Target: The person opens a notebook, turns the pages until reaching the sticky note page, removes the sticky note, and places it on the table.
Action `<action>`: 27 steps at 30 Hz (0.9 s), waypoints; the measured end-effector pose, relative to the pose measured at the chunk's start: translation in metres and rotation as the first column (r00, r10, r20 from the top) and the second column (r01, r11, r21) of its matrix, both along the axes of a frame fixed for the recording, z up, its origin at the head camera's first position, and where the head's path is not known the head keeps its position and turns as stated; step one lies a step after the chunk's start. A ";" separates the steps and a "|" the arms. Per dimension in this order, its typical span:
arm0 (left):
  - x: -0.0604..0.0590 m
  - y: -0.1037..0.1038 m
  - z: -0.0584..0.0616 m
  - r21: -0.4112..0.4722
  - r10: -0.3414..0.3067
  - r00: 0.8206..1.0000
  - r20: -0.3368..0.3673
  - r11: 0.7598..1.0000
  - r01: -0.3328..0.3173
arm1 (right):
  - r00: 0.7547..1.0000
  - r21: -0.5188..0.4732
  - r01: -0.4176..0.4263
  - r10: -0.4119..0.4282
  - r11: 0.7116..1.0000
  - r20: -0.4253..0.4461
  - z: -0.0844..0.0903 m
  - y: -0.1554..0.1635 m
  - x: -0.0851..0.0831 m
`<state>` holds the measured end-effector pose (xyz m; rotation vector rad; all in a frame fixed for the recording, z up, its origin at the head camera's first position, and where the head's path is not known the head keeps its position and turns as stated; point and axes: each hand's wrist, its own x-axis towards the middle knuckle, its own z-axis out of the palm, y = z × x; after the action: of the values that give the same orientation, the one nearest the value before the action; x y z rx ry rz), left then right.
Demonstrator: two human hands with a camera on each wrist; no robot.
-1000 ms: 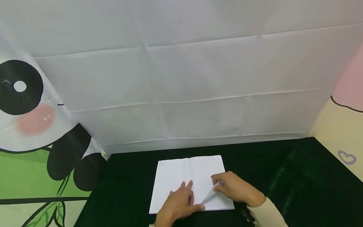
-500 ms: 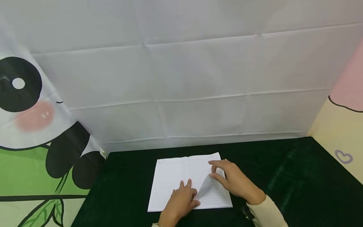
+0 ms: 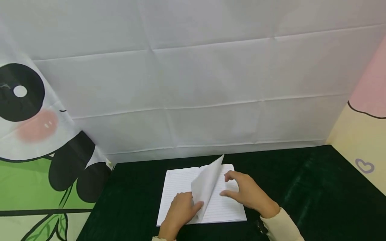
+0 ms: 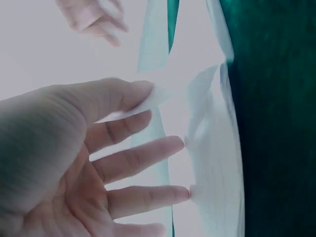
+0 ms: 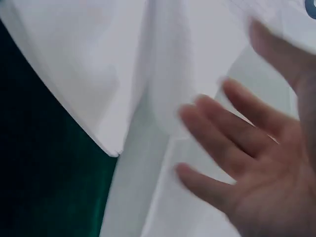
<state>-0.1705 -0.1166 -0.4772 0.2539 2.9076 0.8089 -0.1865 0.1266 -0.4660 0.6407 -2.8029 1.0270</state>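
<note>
**Page standing mid-turn over an open notebook**

A lined notebook (image 3: 184, 187) lies open on the dark green table (image 3: 301, 194), at 6 o'clock in the head view. One page (image 3: 208, 182) stands raised above the spine, its free corner pointing toward 12 o'clock. The left hand (image 3: 179, 212) rests at the book's near edge and pinches the lower part of that page between thumb and fingers; the left wrist view shows the sheet caught at the thumb tip. The right hand (image 3: 245, 194) lies at 3 o'clock of the page, fingers spread and relaxed over the right-hand leaf, holding nothing. A white cloth backdrop (image 3: 196, 83) hangs behind, with a panda print (image 3: 27, 110) at 9 o'clock.
</note>
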 end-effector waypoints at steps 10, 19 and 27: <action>-0.005 -0.023 0.013 -0.071 0.216 0.973 -0.087 0.972 -0.222 | 0.934 0.192 -0.203 0.131 0.960 0.333 -0.016 -0.016 0.012; -0.005 -0.046 0.025 -0.033 0.261 0.962 -0.085 0.964 -0.264 | 0.922 0.222 -0.185 0.090 0.957 0.377 -0.012 -0.013 0.012; -0.006 -0.071 0.028 -0.054 0.169 0.986 0.003 0.984 -0.169 | 0.915 0.224 -0.144 0.044 0.964 0.400 -0.011 -0.012 0.011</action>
<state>-0.1763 -0.1876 -0.4492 -0.0015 2.9690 0.7517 -0.1754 0.1146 -0.4769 0.6651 -3.3236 0.9114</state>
